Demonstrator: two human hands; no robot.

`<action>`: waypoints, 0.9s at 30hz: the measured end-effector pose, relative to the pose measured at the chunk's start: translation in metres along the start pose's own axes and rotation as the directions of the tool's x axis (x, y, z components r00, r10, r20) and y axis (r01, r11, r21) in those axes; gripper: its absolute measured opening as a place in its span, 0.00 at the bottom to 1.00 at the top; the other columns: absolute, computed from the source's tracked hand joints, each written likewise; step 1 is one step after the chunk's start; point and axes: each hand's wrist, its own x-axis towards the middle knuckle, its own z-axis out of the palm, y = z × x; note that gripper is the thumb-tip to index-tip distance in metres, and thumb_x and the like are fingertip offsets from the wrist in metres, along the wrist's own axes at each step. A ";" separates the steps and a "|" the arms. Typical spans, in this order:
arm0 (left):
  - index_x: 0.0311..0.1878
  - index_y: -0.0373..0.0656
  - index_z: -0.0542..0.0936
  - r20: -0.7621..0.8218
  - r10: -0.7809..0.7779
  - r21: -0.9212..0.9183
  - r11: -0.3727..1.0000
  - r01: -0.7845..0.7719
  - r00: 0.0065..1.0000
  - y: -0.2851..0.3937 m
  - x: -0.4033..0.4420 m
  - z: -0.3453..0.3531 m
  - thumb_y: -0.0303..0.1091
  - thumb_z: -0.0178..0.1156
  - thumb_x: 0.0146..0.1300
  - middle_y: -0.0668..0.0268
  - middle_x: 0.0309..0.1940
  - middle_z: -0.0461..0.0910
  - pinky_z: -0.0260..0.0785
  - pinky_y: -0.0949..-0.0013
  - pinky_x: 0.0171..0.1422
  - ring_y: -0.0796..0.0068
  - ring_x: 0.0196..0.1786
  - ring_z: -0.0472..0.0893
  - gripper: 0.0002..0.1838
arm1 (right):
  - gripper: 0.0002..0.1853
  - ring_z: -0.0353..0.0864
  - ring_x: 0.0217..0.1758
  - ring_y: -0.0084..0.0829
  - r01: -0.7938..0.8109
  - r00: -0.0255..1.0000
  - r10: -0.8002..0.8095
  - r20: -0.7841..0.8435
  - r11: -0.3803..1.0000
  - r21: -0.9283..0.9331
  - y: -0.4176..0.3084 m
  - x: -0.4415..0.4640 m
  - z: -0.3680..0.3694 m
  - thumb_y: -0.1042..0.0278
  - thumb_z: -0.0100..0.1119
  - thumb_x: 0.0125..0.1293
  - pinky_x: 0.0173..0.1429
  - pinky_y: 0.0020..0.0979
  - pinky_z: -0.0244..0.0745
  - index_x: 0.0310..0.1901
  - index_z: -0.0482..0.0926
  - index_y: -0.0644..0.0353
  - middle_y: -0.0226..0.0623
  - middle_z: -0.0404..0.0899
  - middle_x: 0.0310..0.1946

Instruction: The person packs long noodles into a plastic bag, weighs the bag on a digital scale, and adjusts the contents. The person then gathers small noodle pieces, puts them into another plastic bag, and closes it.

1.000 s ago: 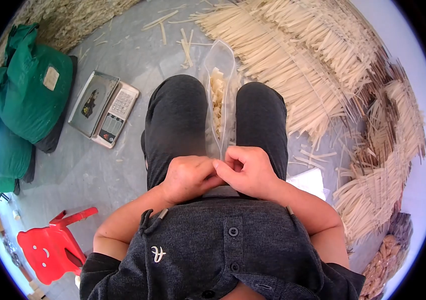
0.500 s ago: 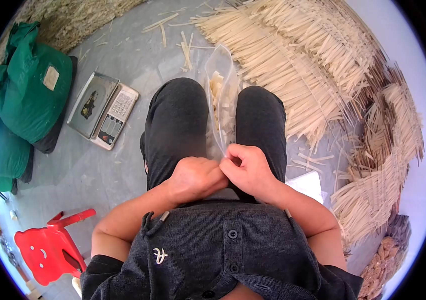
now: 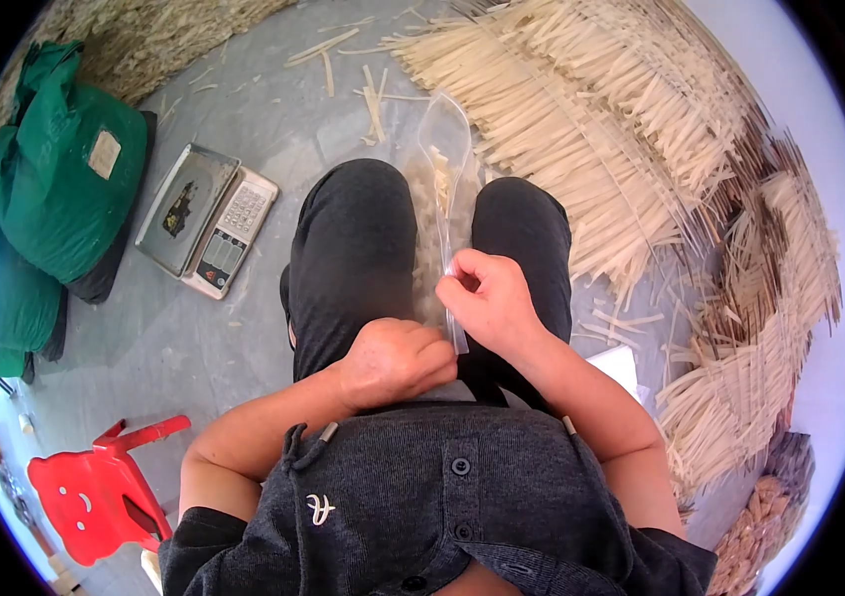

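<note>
Between my knees stands a clear plastic bag (image 3: pixel 447 223) holding pale, flat dried pieces (image 3: pixel 440 171). Its mouth gapes at the far end, while the edges come together toward me. My right hand (image 3: pixel 487 298) pinches these edges between thumb and fingers, partway along the mouth. Closer to my body, my left hand (image 3: pixel 400 363) is closed at the near end of the bag. Its fingertips are hidden underneath, and a short piece of the bag's edge shows between the two hands.
Bundles of pale dried strips (image 3: pixel 581 149) spread over the floor at the right. A digital scale (image 3: pixel 209 221) lies left of my knees, with green sacks (image 3: pixel 70 189) beyond it. A red chair (image 3: pixel 95 502) stands at lower left.
My right hand has slid forward along the bag's edge, away from my left hand. The pinched-together stretch is longer and the mouth's opening is smaller. My left hand has stayed nearly in place.
</note>
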 end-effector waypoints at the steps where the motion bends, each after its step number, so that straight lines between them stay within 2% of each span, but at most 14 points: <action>1: 0.19 0.46 0.69 0.005 0.000 -0.011 1.000 0.000 1.000 0.000 0.000 0.000 0.30 0.68 0.43 0.66 0.18 0.70 0.68 0.64 0.23 0.67 0.20 0.75 0.14 | 0.10 0.72 0.17 0.34 -0.037 0.999 0.037 0.002 0.999 0.033 0.002 0.002 0.000 0.69 0.59 0.53 0.26 0.35 0.67 0.22 0.73 0.67 0.45 0.72 0.15; 5: 0.19 0.46 0.69 0.012 -0.002 -0.050 0.999 0.003 1.000 0.000 0.000 0.000 0.30 0.68 0.45 0.66 0.18 0.69 0.68 0.64 0.23 0.67 0.20 0.74 0.14 | 0.11 0.66 0.17 0.20 -0.092 0.996 0.094 -0.007 0.985 0.144 0.015 0.013 0.002 0.69 0.60 0.52 0.24 0.30 0.64 0.21 0.73 0.67 0.38 0.69 0.12; 8: 0.19 0.46 0.68 0.033 0.011 -0.054 0.999 -0.009 0.999 -0.001 0.000 -0.001 0.31 0.68 0.46 0.66 0.18 0.69 0.68 0.64 0.23 0.66 0.20 0.74 0.14 | 0.10 0.65 0.18 0.18 -0.099 0.991 0.113 -0.065 0.976 0.194 0.016 0.023 0.002 0.69 0.60 0.52 0.24 0.28 0.63 0.21 0.74 0.67 0.34 0.69 0.12; 15: 0.19 0.45 0.68 0.065 0.003 -0.060 0.998 0.001 0.998 -0.001 0.002 -0.002 0.31 0.67 0.48 0.66 0.17 0.70 0.68 0.64 0.23 0.65 0.20 0.75 0.15 | 0.10 0.65 0.18 0.18 -0.091 0.990 0.109 -0.085 0.976 0.200 0.020 0.046 -0.002 0.69 0.60 0.52 0.25 0.28 0.63 0.20 0.75 0.67 0.32 0.70 0.12; 17: 0.18 0.45 0.69 0.059 -0.096 -0.033 0.995 0.098 0.994 0.003 0.001 -0.002 0.33 0.68 0.50 0.65 0.15 0.70 0.68 0.64 0.23 0.64 0.19 0.75 0.16 | 0.16 0.65 0.19 0.17 -0.049 0.986 0.092 -0.137 0.956 0.288 0.024 0.043 -0.005 0.63 0.65 0.58 0.24 0.28 0.63 0.20 0.75 0.66 0.30 0.71 0.13; 18: 0.18 0.45 0.69 0.062 -0.099 -0.033 0.994 0.101 0.993 0.006 0.000 -0.004 0.33 0.68 0.50 0.65 0.15 0.70 0.68 0.64 0.23 0.64 0.19 0.75 0.16 | 0.16 0.65 0.19 0.17 -0.052 0.986 0.095 -0.135 0.955 0.292 0.021 0.037 -0.011 0.63 0.65 0.58 0.24 0.28 0.63 0.20 0.75 0.66 0.30 0.71 0.13; 20: 0.18 0.45 0.72 0.132 -0.197 -0.089 0.974 0.209 0.972 0.009 0.001 -0.014 0.34 0.69 0.52 0.65 0.15 0.72 0.68 0.63 0.23 0.64 0.18 0.75 0.15 | 0.23 0.65 0.20 0.17 -0.235 0.966 0.215 0.143 0.961 0.143 0.004 0.016 -0.029 0.53 0.67 0.61 0.24 0.28 0.63 0.20 0.76 0.65 0.28 0.70 0.13; 21: 0.18 0.45 0.72 0.133 -0.194 -0.091 0.974 0.206 0.972 0.009 0.002 -0.019 0.34 0.69 0.52 0.65 0.15 0.72 0.68 0.63 0.23 0.64 0.18 0.75 0.15 | 0.26 0.64 0.20 0.16 -0.289 0.933 0.266 0.242 0.955 0.065 0.003 0.004 -0.030 0.47 0.67 0.62 0.24 0.28 0.63 0.19 0.76 0.64 0.28 0.70 0.13; 22: 0.19 0.45 0.73 0.215 -0.213 -0.173 0.952 0.252 0.953 0.008 0.003 -0.026 0.35 0.68 0.52 0.65 0.15 0.72 0.68 0.63 0.24 0.63 0.19 0.76 0.14 | 0.27 0.65 0.20 0.17 -0.297 0.908 0.261 0.327 0.953 0.063 0.002 -0.007 -0.030 0.47 0.66 0.62 0.24 0.30 0.63 0.19 0.75 0.64 0.29 0.71 0.13; 23: 0.20 0.46 0.74 0.298 -0.223 -0.250 0.920 0.301 0.928 0.005 0.002 -0.032 0.37 0.66 0.53 0.65 0.15 0.73 0.69 0.63 0.25 0.63 0.19 0.76 0.13 | 0.26 0.66 0.19 0.19 -0.285 0.898 0.249 0.363 0.957 0.049 0.002 -0.017 -0.028 0.49 0.66 0.62 0.25 0.31 0.64 0.19 0.75 0.64 0.32 0.72 0.13; 24: 0.23 0.44 0.77 0.320 -0.304 -0.320 0.857 0.405 0.897 0.001 0.000 -0.036 0.35 0.65 0.55 0.63 0.18 0.75 0.69 0.64 0.26 0.62 0.21 0.78 0.10 | 0.25 0.68 0.19 0.22 -0.271 0.887 0.234 0.398 0.962 0.037 0.002 -0.024 -0.026 0.50 0.65 0.62 0.25 0.32 0.65 0.20 0.75 0.65 0.34 0.72 0.13; 25: 0.25 0.42 0.78 0.238 -0.342 -0.323 0.855 0.406 0.909 -0.005 0.001 -0.038 0.32 0.66 0.54 0.63 0.19 0.76 0.68 0.66 0.26 0.66 0.21 0.77 0.07 | 0.25 0.68 0.19 0.22 -0.273 0.888 0.236 0.395 0.961 0.039 0.004 -0.029 -0.023 0.50 0.65 0.62 0.25 0.32 0.65 0.20 0.75 0.65 0.34 0.72 0.13; 26: 0.27 0.40 0.80 0.152 -0.376 -0.324 0.855 0.406 0.914 -0.011 0.004 -0.039 0.28 0.67 0.54 0.62 0.20 0.77 0.67 0.68 0.26 0.70 0.21 0.77 0.05 | 0.22 0.71 0.19 0.28 -0.224 0.903 0.188 0.386 0.974 0.048 0.006 -0.031 -0.021 0.53 0.63 0.62 0.27 0.34 0.67 0.21 0.75 0.65 0.39 0.73 0.15; 27: 0.34 0.41 0.83 0.109 -0.398 -0.235 0.880 0.413 0.911 -0.013 0.013 -0.044 0.26 0.65 0.56 0.62 0.21 0.77 0.68 0.68 0.28 0.72 0.23 0.78 0.03 | 0.20 0.74 0.20 0.35 -0.172 0.916 0.138 0.376 0.983 0.058 0.007 -0.033 -0.019 0.56 0.62 0.62 0.29 0.37 0.69 0.22 0.75 0.65 0.43 0.75 0.16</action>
